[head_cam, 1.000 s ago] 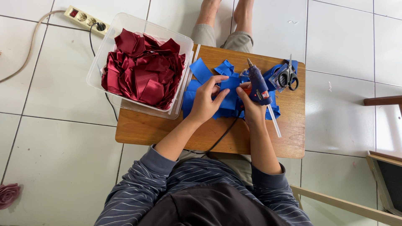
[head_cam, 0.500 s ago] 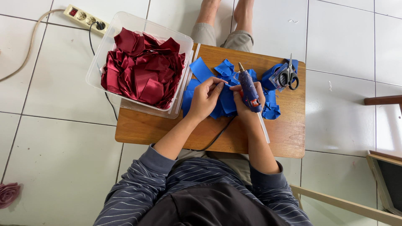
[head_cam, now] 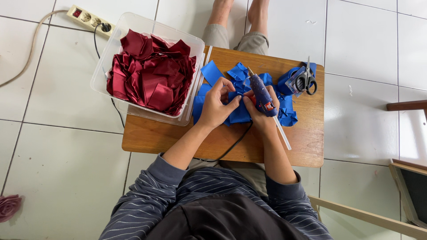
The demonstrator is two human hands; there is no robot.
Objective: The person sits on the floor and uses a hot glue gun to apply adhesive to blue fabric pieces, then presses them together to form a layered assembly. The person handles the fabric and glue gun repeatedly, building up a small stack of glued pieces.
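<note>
Fingers [head_cam: 232,100] of the left hand [head_cam: 218,106] are pinched on a blue satin piece [head_cam: 240,113], kept folded so the nozzle can reach it; the right hand [head_cam: 262,111] is wrapped round a blue glue gun [head_cam: 261,94], tip angled up-left over the blue pile [head_cam: 287,113] mid-tabletop [head_cam: 178,138]. Its black cord [head_cam: 231,149] is trailed toward the lap. Scissors [head_cam: 304,80] are laid on a blue ribbon roll [head_cam: 288,76] at right. Red pieces are kept in a clear bin [head_cam: 104,66] at left, beside a power strip [head_cam: 89,18] on the floor.
</note>
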